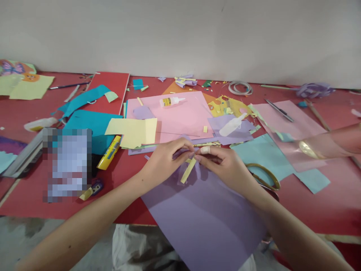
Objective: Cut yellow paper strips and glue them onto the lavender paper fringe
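Note:
Over a purple paper sheet point(208, 218), my left hand point(173, 156) and my right hand point(222, 160) meet fingertip to fingertip. Both are closed in a pinch at the upper end of a narrow yellow paper strip point(188, 171), which hangs down between them. Purple paper pieces sit just behind the strip; whether they are joined to it I cannot tell. A white wrap point(205, 149) circles one finger of my right hand. Scissors point(265, 177) with an olive handle lie beside my right wrist, partly hidden by it.
A yellow glue stick point(109, 152) and a blurred-out object point(69, 163) lie left. Behind my hands are pink paper point(183, 113), a small glue bottle point(170, 101) and a white bottle point(232, 125). Another person's arm point(332, 143) reaches in from the right, near a pen point(279, 110).

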Demonstrator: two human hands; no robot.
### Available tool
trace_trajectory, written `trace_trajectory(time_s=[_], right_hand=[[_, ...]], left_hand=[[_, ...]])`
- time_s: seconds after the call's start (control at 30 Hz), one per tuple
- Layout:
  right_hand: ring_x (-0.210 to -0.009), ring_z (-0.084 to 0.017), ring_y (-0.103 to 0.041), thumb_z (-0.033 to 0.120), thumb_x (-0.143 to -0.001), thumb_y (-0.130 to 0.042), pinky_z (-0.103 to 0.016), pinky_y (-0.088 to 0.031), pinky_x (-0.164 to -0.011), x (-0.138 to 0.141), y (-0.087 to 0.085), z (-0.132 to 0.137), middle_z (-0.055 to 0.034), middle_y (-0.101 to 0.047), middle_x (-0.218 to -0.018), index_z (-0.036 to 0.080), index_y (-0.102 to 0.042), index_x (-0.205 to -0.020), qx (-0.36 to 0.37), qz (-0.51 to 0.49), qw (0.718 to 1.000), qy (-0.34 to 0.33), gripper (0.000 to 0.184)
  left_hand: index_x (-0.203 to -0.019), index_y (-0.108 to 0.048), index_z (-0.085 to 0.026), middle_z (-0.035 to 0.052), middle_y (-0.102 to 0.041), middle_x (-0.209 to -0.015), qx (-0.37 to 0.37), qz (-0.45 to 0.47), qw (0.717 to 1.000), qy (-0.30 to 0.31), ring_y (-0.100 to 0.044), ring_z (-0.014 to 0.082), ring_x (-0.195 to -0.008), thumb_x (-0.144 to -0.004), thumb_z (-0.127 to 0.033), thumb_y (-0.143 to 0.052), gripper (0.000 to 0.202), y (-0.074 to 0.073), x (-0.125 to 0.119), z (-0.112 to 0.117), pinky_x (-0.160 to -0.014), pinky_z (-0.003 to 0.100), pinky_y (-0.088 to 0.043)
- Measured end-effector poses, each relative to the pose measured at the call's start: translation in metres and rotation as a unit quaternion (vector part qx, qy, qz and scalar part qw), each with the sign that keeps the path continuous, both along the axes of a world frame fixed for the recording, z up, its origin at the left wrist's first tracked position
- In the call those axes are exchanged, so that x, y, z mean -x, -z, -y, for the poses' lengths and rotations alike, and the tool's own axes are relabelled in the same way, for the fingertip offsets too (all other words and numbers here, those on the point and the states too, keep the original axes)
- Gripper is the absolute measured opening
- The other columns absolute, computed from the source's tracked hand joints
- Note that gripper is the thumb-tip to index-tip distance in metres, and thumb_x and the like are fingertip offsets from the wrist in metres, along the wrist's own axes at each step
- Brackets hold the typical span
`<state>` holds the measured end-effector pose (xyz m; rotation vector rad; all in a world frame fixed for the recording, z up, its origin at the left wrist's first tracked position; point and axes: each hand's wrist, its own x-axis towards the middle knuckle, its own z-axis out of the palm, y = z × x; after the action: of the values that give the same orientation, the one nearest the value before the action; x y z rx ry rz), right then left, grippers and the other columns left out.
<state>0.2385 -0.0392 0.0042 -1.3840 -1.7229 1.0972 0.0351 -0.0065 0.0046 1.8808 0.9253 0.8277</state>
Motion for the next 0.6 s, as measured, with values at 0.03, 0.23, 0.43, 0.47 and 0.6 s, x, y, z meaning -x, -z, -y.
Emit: trace_trajectory(time_s=[0.03, 0.23, 0.43, 0.47, 0.6], right_hand=[[-0.09, -0.023, -0.074, 0.036, -0.094, -0.066, -0.034, -0.057, -0.079, 0.0, 0.001, 0.0, -0.0022, -0.08, -0.096, 0.027, -0.08, -0.102, 0.001, 0.001, 1.0, -0.003, 0.018], [-0.092, -0.023, -0.075, 0.035, -0.093, -0.067, -0.034, -0.059, -0.082, 0.0, 0.002, 0.0, -0.0029, -0.079, -0.099, 0.025, -0.077, -0.098, -0.002, -0.011, 1.0, 0.01, 0.016], [-0.087, -0.021, -0.073, 0.037, -0.09, -0.072, -0.033, -0.059, -0.078, 0.006, 0.006, 0.005, -0.003, -0.075, -0.098, 0.025, -0.066, -0.101, -0.039, 0.008, 0.998, 0.041, 0.018], [-0.088, -0.021, -0.072, 0.039, -0.087, -0.075, -0.034, -0.058, -0.078, 0.007, 0.007, 0.006, -0.0028, -0.074, -0.098, 0.025, -0.065, -0.103, -0.046, 0.009, 0.998, 0.045, 0.023], [-0.096, -0.022, -0.071, 0.04, -0.086, -0.077, -0.036, -0.058, -0.084, 0.012, 0.011, 0.011, -0.0027, -0.071, -0.104, 0.027, -0.059, -0.106, -0.05, -0.01, 0.997, 0.059, 0.03]], left_hand=[[-0.095, -0.064, -0.021, -0.0009, -0.074, -0.09, 0.006, -0.001, 1.0, 0.006, -0.071, 0.0129, -0.084, -0.095, -0.019, -0.063, 0.002, 0.0, 0.0, 0.0, -0.077, 0.022, -0.054], [-0.094, -0.065, -0.02, 0.0005, -0.074, -0.094, 0.057, 0.029, 0.998, 0.019, -0.071, 0.0139, -0.088, -0.091, -0.016, -0.066, 0.005, 0.0, 0.001, -0.005, -0.079, 0.024, -0.055], [-0.091, -0.07, -0.019, -0.0009, -0.075, -0.092, 0.058, 0.021, 0.998, 0.002, -0.069, 0.0117, -0.087, -0.091, -0.009, -0.062, 0.013, -0.002, 0.001, -0.004, -0.08, 0.021, -0.052], [-0.092, -0.07, -0.019, -0.001, -0.075, -0.092, 0.053, 0.023, 0.998, -0.005, -0.069, 0.0113, -0.087, -0.091, -0.007, -0.062, 0.014, -0.002, 0.0, -0.004, -0.079, 0.02, -0.052], [-0.093, -0.071, -0.019, -0.0008, -0.076, -0.093, 0.026, 0.036, 0.999, -0.017, -0.07, 0.0109, -0.086, -0.091, -0.006, -0.063, 0.015, -0.002, -0.001, 0.0, -0.078, 0.019, -0.052]])
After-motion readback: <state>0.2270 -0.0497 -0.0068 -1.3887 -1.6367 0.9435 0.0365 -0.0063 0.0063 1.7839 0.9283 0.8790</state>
